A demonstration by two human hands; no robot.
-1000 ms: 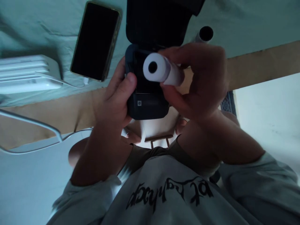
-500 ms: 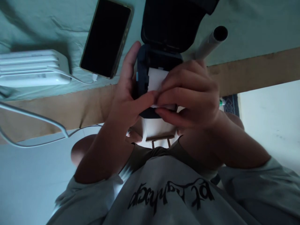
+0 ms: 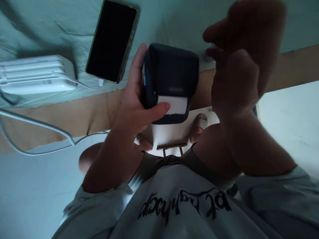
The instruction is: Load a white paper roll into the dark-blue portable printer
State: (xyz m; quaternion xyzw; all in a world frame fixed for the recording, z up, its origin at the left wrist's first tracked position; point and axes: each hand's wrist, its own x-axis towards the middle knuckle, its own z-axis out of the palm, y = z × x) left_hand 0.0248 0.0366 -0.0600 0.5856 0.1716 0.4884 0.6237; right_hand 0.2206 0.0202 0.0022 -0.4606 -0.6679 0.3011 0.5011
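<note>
A small dark label printer (image 3: 171, 71) with its lid down is held in my left hand (image 3: 136, 99). My left fingers lie along its left side and underneath. The left thumb presses on the white paper strip (image 3: 178, 104) that shows below the lid. Off to the right and closer to the camera, my right hand (image 3: 240, 59) is raised away from the printer. It looks dim and slightly smeared, with its fingers loosely bent and apart, and I see nothing in it. What lies behind that hand is hidden.
A phone (image 3: 112, 41) lies on the green cloth (image 3: 171, 20), joined by a white cable to a white power bank (image 3: 37, 74) at the left. A thicker white cable (image 3: 37, 122) loops over the wooden table edge (image 3: 99, 113). Below are my legs and a small wooden stool (image 3: 171, 146).
The printer's lid has swung from open to closed over the paper. My right hand has left the paper and moved up and right, and the white tube is no longer visible.
</note>
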